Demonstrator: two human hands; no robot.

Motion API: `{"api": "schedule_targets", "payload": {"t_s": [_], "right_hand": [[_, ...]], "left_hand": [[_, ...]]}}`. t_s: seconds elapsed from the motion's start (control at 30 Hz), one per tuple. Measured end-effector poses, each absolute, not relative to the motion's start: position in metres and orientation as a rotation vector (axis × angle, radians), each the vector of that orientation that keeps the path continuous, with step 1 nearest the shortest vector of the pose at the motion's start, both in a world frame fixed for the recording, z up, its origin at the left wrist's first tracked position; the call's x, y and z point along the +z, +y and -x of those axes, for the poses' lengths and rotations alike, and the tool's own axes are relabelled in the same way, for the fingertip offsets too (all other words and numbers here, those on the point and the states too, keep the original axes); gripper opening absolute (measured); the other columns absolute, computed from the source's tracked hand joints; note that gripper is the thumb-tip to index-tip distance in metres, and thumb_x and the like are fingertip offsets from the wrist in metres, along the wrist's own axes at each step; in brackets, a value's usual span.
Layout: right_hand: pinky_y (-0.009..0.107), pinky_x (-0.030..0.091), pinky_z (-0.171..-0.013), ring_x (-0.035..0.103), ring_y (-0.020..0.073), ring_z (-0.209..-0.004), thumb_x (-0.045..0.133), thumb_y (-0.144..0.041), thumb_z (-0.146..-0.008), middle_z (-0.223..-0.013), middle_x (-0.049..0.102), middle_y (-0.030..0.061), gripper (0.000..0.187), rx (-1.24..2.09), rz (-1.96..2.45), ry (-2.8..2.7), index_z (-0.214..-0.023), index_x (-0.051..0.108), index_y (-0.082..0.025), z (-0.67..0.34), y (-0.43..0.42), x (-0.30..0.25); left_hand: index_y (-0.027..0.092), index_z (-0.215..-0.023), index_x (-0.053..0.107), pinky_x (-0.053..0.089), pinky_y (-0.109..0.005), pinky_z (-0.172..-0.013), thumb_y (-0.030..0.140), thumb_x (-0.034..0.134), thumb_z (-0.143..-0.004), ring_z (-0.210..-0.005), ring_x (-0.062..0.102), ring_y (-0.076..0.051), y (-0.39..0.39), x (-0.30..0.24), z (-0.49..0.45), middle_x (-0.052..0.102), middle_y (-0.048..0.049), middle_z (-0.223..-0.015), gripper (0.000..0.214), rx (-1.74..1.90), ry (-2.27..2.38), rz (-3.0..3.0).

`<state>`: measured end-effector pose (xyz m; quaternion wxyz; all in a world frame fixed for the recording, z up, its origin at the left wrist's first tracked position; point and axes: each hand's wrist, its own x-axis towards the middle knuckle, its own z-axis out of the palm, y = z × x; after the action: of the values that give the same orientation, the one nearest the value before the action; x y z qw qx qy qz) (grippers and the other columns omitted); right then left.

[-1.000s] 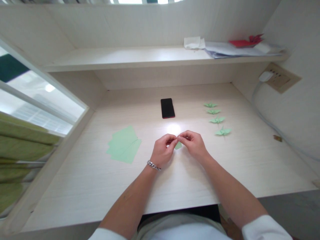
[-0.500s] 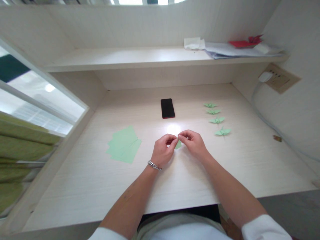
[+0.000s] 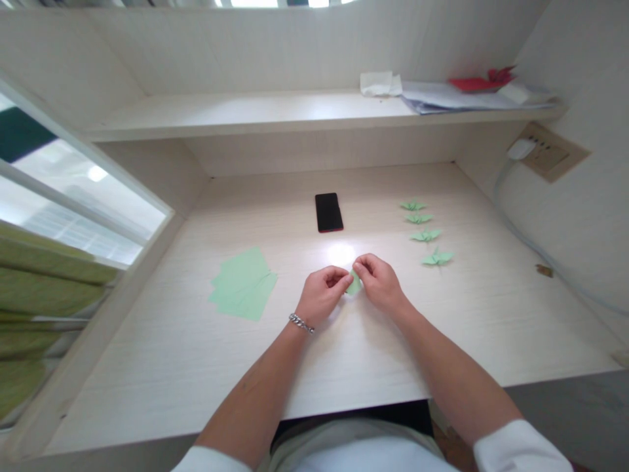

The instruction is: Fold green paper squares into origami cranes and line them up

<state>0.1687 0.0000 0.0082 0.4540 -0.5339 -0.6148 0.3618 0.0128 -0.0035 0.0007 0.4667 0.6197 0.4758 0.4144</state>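
A small folded piece of green paper (image 3: 354, 284) is held just above the desk, pinched from both sides. My left hand (image 3: 322, 293), with a silver chain bracelet at its wrist, grips the paper's left side between thumb and fingers. On the upper right part of the paper, my right hand (image 3: 379, 280) is closed in a pinch. The fingertips cover much of the paper, so its fold lines cannot be made out. Fanned green paper sheets (image 3: 243, 288) lie left of my hands. Several folded green paper cranes (image 3: 437, 258) stand in a column to the right.
Beyond my hands lies a black phone (image 3: 329, 212) on the pale desk (image 3: 196, 373). A shelf (image 3: 246, 111) above holds papers (image 3: 442, 98) and a red item (image 3: 474, 84). A white cable (image 3: 531, 246) hangs along the right wall from a socket (image 3: 550, 152).
My right hand has shifted slightly, and a bit more of the green paper shows between my hands. The sheets and cranes stay where they were.
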Motion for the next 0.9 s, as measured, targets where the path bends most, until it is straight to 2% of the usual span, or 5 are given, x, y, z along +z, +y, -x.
{"api": "schedule_targets", "payload": {"t_s": [0.23,0.4,0.6,0.73,0.9], "right_hand": [[0.027,0.043,-0.061,0.055,0.0151,-0.066,0.06,-0.038,-0.078,-0.072,0.062,0.0015,0.021,1.17,1.224,-1.407,-0.078,0.063,-0.017,-0.169,0.009,-0.005],[0.025,0.041,-0.058,0.05,0.0127,-0.061,0.062,-0.037,-0.077,-0.065,0.057,-0.0011,0.02,1.104,1.227,-1.415,-0.073,0.061,-0.017,-0.168,0.01,-0.005],[0.025,0.043,-0.057,0.053,0.0134,-0.061,0.061,-0.045,-0.078,-0.068,0.06,0.0,0.028,1.285,1.197,-1.39,-0.076,0.06,-0.017,-0.165,0.009,-0.009],[0.025,0.042,-0.058,0.052,0.0131,-0.061,0.06,-0.044,-0.08,-0.066,0.058,0.0,0.027,1.153,1.248,-1.423,-0.073,0.059,-0.018,-0.163,0.008,-0.007],[0.025,0.042,-0.056,0.053,0.0127,-0.059,0.063,-0.044,-0.076,-0.067,0.06,0.0,0.027,1.362,1.153,-1.38,-0.076,0.059,-0.017,-0.162,0.007,-0.008]], "left_hand": [[0.014,-0.078,0.067,0.046,-0.023,-0.054,0.039,0.064,-0.079,-0.059,0.057,-0.013,0.0,-0.004,-0.009,0.066,-0.0043,-0.07,0.025,1.007,1.23,-1.539],[0.013,-0.077,0.068,0.046,-0.023,-0.054,0.039,0.065,-0.078,-0.059,0.057,-0.013,0.001,-0.003,-0.009,0.066,-0.0042,-0.07,0.026,1.0,1.202,-1.522],[0.013,-0.077,0.067,0.048,-0.023,-0.055,0.038,0.066,-0.077,-0.059,0.057,-0.012,0.001,0.002,-0.009,0.065,-0.0038,-0.069,0.025,1.062,1.245,-1.426],[0.013,-0.076,0.066,0.049,-0.023,-0.053,0.039,0.068,-0.075,-0.056,0.058,-0.012,0.0,0.004,-0.012,0.064,-0.003,-0.067,0.026,1.094,1.212,-1.325],[0.013,-0.077,0.067,0.049,-0.023,-0.053,0.038,0.071,-0.073,-0.055,0.059,-0.012,0.002,0.002,-0.011,0.066,-0.0037,-0.068,0.026,1.129,1.249,-1.268]]}}
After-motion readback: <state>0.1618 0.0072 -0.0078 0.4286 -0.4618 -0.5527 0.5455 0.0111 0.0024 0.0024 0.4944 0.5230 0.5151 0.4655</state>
